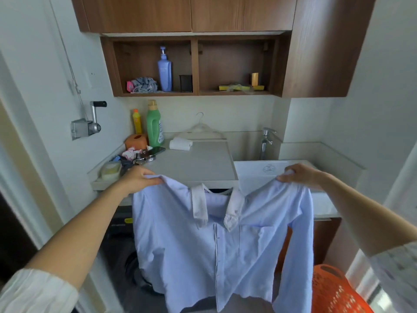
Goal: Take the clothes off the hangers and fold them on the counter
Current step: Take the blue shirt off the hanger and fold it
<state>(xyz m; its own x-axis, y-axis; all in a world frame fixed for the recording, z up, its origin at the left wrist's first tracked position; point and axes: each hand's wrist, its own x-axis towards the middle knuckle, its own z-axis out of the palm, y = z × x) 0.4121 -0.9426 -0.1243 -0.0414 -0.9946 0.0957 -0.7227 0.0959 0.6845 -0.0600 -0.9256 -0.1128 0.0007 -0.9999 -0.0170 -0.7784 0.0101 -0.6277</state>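
A light blue button-up shirt [203, 245] with a white collar hangs in the air in front of the grey counter [198, 163], held up by its shoulders. My left hand [140, 179] pinches the shirt's left shoulder. My right hand [300, 175] grips the right shoulder. The shirt's front faces me, its sleeves and hem dangling below counter height. A white hanger [200, 129] with nothing on it leans against the wall at the back of the counter.
A white cloth roll [180, 144], phone [156, 151], bottles [154, 125] and small clutter [130, 154] crowd the counter's left and back. A sink [270, 170] with a tap [266, 141] lies to the right. An orange laundry basket [331, 290] stands at lower right, and a washing machine [126, 256] sits under the counter.
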